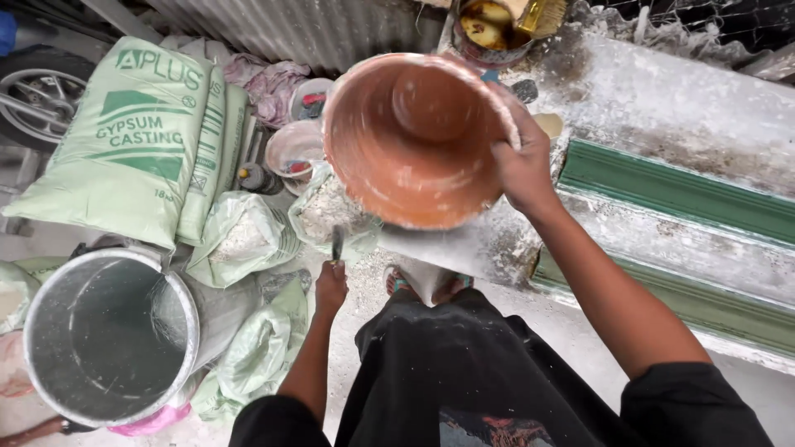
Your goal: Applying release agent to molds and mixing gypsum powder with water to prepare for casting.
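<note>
While right hand (522,161) tilts one orange bucket (411,136), left hand (330,288) grips one trowel (337,242).

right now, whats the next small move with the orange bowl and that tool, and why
Probably lower the tool into the open sack of white powder just beyond it. The left hand grips the tool, tip pointing at that sack, while the right hand holds the orange bowl tilted by its rim, showing only white smears inside. That suggests the bowl is ready to receive a scoop.
</note>
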